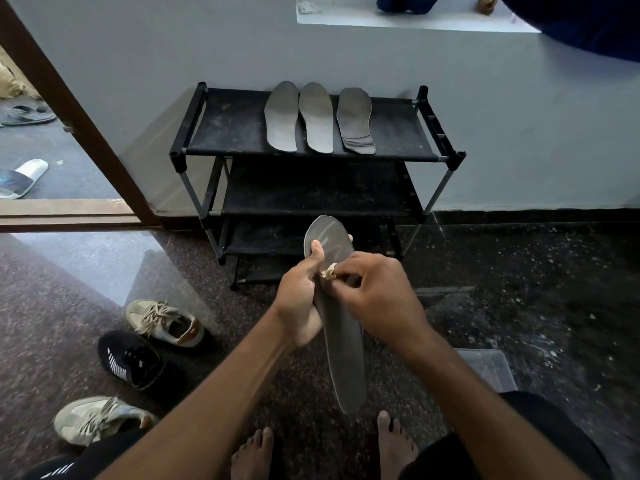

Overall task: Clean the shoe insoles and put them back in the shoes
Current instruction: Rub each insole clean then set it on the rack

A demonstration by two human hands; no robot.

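cloth [330,271] mostly hidden under fingers [350,267] of right hand [377,292], clear box [486,367] partly behind forearm [457,372], sandal [20,178] cut by left edge

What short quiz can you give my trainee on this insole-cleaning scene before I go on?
1. True or false: three insoles lie on the top shelf of the shoe rack.
2. The left hand grips one insole. What does the right hand pinch against it? A) a brush B) a small cloth C) a shoelace
3. Fill in: on the floor, the black sneaker lies between two ____ sneakers.

Key: 1 true; 2 B; 3 beige.
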